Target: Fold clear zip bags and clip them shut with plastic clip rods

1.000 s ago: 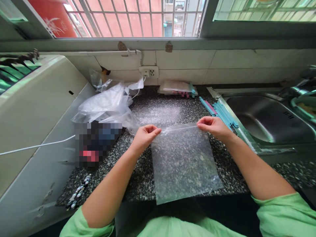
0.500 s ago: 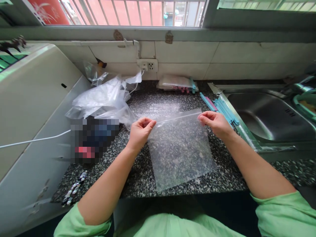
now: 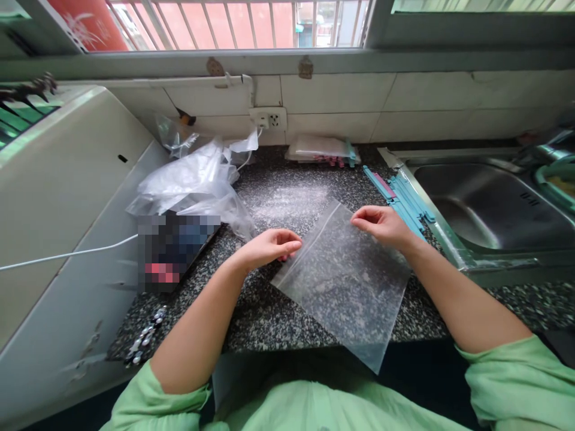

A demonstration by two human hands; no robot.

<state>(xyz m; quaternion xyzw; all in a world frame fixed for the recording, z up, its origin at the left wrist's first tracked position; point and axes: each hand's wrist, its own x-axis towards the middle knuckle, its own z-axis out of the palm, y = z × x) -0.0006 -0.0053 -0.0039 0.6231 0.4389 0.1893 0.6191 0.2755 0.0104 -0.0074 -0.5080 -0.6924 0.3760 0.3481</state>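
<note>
A clear zip bag hangs slanted over the counter, with its zip strip at the upper left and its lowest corner past the counter's front edge. It looks flat, with nothing visible inside. My left hand is closed, thumb and fingers pinching the bag along the zip edge. On the other side my right hand pinches the bag's upper side edge near the zip corner. Just beyond my right hand lie several blue strips with a pink one among them.
Crumpled clear plastic bags lie at the left, behind a pixelated dark object with a white cable. A beaded band rests near the front. Packed bags lie against the wall. A steel sink is at the right.
The bag has turned so that its zip strip slopes steeply instead of running nearly level between my hands. My left hand has shifted right and slightly down; my right hand has moved slightly left.
</note>
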